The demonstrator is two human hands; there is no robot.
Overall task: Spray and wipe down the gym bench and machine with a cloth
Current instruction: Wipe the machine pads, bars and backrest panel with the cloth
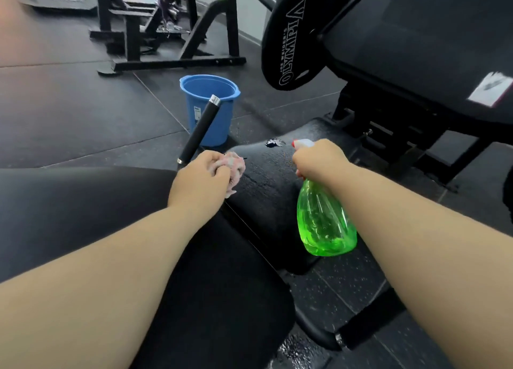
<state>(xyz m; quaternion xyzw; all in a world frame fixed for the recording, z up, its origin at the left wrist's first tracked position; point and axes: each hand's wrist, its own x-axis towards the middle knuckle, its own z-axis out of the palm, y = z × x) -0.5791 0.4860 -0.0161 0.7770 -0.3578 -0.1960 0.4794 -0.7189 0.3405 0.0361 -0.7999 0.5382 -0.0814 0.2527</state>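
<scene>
at the far left, black frames and racks point(166, 35) stand on the dark rubber floor point(69, 105). nearer, a broad black padded seat point(69, 202) fills the lower left, and the left forearm reaches across it. the left hand point(200, 174) has its fingers curled round a crumpled pinkish-white cloth point(234, 169), which sits bunched against the left edge of the smaller bench pad point(266, 180) just ahead of the seat. behind that hand a black grip handle point(201, 130) with a chrome cap slants upward, crossing in front of a blue bucket point(209, 108) that stands on the floor beyond the pad's far left corner.

the bench pad's surface looks damp and speckled, and a dark wet blotch point(273, 143) lies near its far edge. to the right of the blotch, the right hand point(319, 157) grips the neck and trigger of a translucent green spray bottle point(324, 221). its white nozzle point(301, 142) with a red tip points leftward over the far part of the pad, while the bottle's body hangs tilted toward the viewer above the pad's right edge. the two hands are apart, each clamped on its own thing.

farther right and up, a black weight plate point(294, 35) with white lettering hangs on the machine point(416, 49), whose dark padded slab bears a white label point(490, 89). low on the right, a second black grip point(369, 324) juts out over the floor.
</scene>
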